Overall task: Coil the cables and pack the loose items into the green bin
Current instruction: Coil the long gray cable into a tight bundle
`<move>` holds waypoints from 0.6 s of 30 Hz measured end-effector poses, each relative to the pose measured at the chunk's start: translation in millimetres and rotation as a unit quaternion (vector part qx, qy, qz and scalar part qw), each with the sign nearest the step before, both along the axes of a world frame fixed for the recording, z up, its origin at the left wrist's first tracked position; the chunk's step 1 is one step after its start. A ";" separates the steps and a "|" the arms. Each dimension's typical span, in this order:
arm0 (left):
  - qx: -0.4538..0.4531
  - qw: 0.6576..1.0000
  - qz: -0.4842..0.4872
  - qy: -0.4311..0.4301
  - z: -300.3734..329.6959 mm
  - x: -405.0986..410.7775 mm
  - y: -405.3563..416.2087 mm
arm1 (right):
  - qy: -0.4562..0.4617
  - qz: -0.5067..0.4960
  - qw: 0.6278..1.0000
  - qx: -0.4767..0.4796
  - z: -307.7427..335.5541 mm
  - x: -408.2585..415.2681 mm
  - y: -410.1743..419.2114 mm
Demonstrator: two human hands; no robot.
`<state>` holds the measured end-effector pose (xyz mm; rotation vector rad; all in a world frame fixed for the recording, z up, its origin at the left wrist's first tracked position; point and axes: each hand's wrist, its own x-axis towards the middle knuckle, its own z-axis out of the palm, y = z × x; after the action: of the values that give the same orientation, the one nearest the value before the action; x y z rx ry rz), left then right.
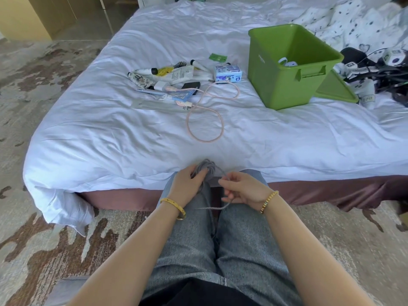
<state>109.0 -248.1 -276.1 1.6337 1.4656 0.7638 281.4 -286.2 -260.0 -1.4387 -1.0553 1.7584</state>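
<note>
Bare sheet [110, 133] lies open between pink cable [207, 120] and green bin [278, 85]

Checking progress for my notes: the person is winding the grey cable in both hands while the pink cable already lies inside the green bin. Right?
Not quite. The head view shows the pink cable lying loose on the white bed sheet, beside the green bin. Both hands, left and right, are indeed winding the grey cable.

Green bin [284, 85]: smooth plastic, slight sheen. Bed sheet [110, 133]: white cloth, matt, wrinkled. Grey cable [207, 167]: matt, braided-looking. Pink cable [212, 120]: smooth. Jeans [192, 239]: grey denim, coarse weave. Bangle [174, 207]: shiny, gold-coloured.
</note>
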 end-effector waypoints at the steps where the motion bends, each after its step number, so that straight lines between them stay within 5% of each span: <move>1: -0.006 0.999 0.035 -0.019 -0.4 -0.7 2.0 | 0.035 0.027 0.999 -0.007 1.4 -0.1 -2.5; 5: -0.063 0.994 0.055 -0.067 0.3 -4.4 9.9 | 0.123 -0.020 0.992 0.019 10.9 -4.6 0.6; 12: -0.200 0.958 -0.162 -0.127 13.5 -14.8 7.1 | 0.039 -0.240 0.961 0.130 24.4 4.0 30.7; 15: -0.216 0.922 -0.108 -0.303 17.2 -9.7 3.6 | 0.025 -0.235 0.966 0.099 17.1 1.1 31.0; 18: -0.193 0.906 -0.013 -0.376 16.5 -4.5 5.0 | 0.023 -0.175 0.983 0.043 3.2 -7.1 23.8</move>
<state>104.5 -243.1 -259.7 0.8926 0.9430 0.8862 274.3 -262.4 -256.8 -1.4235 -0.7875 1.4699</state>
